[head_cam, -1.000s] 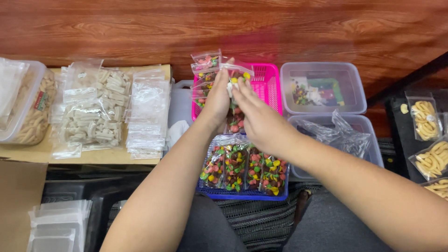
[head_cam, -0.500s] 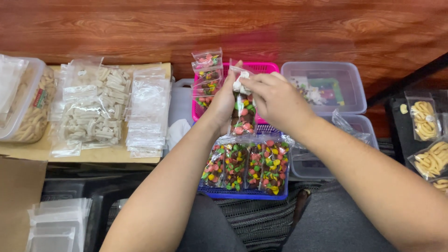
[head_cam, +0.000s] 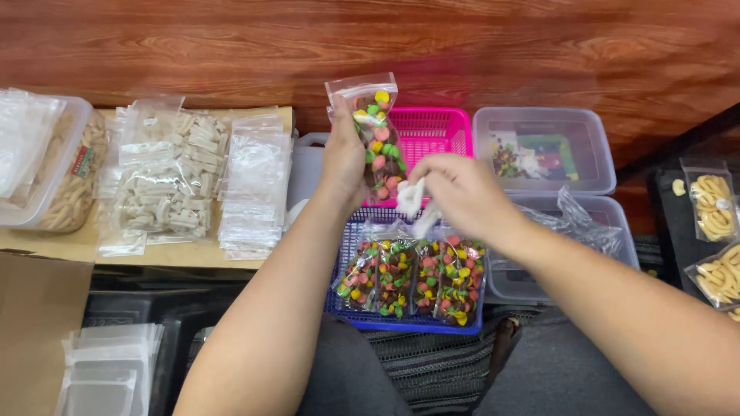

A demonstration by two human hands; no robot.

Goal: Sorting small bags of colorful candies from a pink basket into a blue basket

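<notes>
While the left hand (head_cam: pixel 344 158) grips a clear zip bag (head_cam: pixel 371 131) of coloured candies upright, fingers closed round its side, the right hand (head_cam: pixel 456 192) sits just beside it, pinched shut on a small white packet (head_cam: pixel 411 196) at the bag's lower edge. Directly under both hands: blue basket (head_cam: pixel 401 322) holding a row of filled candy bags (head_cam: pixel 412 279), lying side by side. Just beyond the hands, behind the held bag: pink basket (head_cam: pixel 432 131), contents mostly hidden by the bag. Right of the right hand: two clear tubs, the nearer (head_cam: pixel 613 246) with a crumpled plastic liner, the farther (head_cam: pixel 543 150) with loose candy and some coloured wrapping inside. Farther right, at the edge: small bags of yellow ring snacks (head_cam: pixel 713 208) on a dark surface. Left of the left hand: stack of empty clear bags (head_cam: pixel 254 185), then a heap of bags of pale stick snacks (head_cam: pixel 166 177), both on brown cardboard (head_cam: pixel 46 308). Far left: clear tub of pale snacks (head_cam: pixel 65 185). Near left corner, low: more empty bags (head_cam: pixel 108 370). Wood-grain wall (head_cam: pixel 370 38) runs behind everything.
</notes>
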